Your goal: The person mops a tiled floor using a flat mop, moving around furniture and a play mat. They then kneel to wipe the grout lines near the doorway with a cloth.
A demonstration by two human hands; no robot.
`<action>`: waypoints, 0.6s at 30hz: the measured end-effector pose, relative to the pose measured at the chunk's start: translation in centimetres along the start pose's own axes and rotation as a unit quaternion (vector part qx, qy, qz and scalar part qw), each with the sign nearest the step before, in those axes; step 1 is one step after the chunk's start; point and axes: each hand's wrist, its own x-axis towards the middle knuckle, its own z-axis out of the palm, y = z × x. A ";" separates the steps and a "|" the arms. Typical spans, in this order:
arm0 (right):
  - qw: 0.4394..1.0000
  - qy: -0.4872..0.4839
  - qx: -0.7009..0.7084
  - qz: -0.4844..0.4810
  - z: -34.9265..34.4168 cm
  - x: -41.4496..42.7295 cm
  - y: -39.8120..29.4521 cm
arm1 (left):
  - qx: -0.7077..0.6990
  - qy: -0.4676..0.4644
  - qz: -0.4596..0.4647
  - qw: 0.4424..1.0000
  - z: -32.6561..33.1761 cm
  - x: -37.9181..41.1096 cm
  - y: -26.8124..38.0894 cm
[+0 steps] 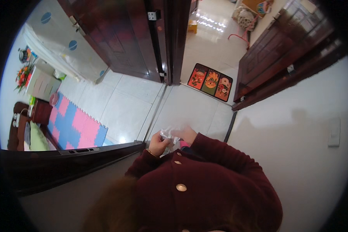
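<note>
In front of my maroon buttoned cardigan, my left hand (159,144) pinches a crumpled white piece of thin material (166,133), either tissue or plastic film. A bracelet circles that wrist. Motion blur covers my right hand (188,136), whose fingers overlap the white piece from the right. Whether they grip it or only brush it cannot be made out. Below the hands, a bit of pink (184,143), perhaps footwear, shows past the cardigan.
Dark wooden doors stand ajar at the upper left (119,37) and right (278,49). A patterned doormat (211,82) lies past a threshold. Through the left doorway are a pink-and-blue foam mat (75,124), a nightstand (41,111) and a bed. A wall switch (334,132) is at right.
</note>
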 end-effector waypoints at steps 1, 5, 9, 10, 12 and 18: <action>0.995 -0.064 -0.073 0.009 0.2 0.8 -0.8 | 0.008 0.038 0.006 0.999 0.2 -0.2 0.7; 0.989 -0.071 -0.084 0.096 0.5 2.7 -0.5 | -0.046 0.105 -0.002 0.993 -1.0 -0.1 -0.4; 0.982 -0.140 0.018 0.122 -1.0 6.0 0.1 | -0.271 0.167 -0.054 0.946 -1.3 2.2 1.3; 0.980 -0.141 0.002 0.142 -1.1 7.1 -0.2 | -0.283 0.187 -0.046 0.940 -2.5 3.0 0.9; 0.974 -0.064 0.121 0.180 -1.3 9.9 -1.0 | -0.418 0.170 -0.024 0.892 -4.7 5.2 0.1; 0.973 0.034 0.131 0.185 -4.0 16.3 -3.5 | -0.485 0.172 -0.048 0.856 -7.7 9.7 4.7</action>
